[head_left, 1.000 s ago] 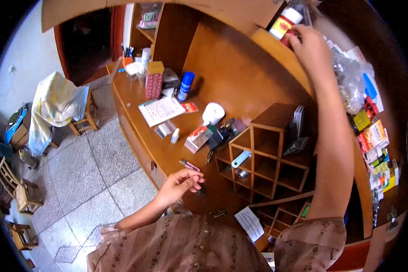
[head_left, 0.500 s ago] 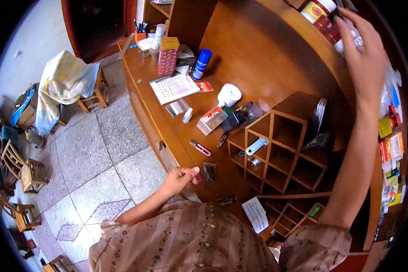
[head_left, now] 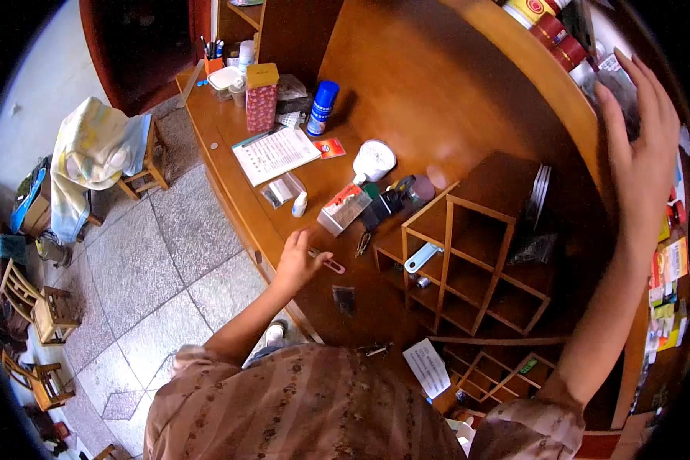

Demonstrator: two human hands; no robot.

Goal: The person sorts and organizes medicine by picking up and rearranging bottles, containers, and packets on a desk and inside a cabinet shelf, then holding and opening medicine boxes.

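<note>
My left hand (head_left: pixel 297 262) is over the desk, thumb and fingers apart, partly covering the pink thread snips (head_left: pixel 333 266). A small clear packet with dark contents (head_left: pixel 344 300) lies just below the snips. My right hand (head_left: pixel 645 142) is raised at the upper shelf, its fingers stretched out and spread. Between its thumb and fingers shows a dark grey bundle (head_left: pixel 619 96), partly hidden by the hand. Beside that stand dark red-lidded jars (head_left: pixel 557 42).
A wooden compartment rack (head_left: pixel 479 257) holds a light blue tool (head_left: pixel 422 258). Behind the snips are a clear box (head_left: pixel 340 211), a white thread spool (head_left: pixel 374 160), a small white bottle (head_left: pixel 300 204), a printed sheet (head_left: pixel 277 156) and a blue spray can (head_left: pixel 323 107).
My left hand has moved forward from the desk's edge to the snips, its fingers opening out. My right hand has shifted slightly right and down at the shelf, and the view has turned a little.
</note>
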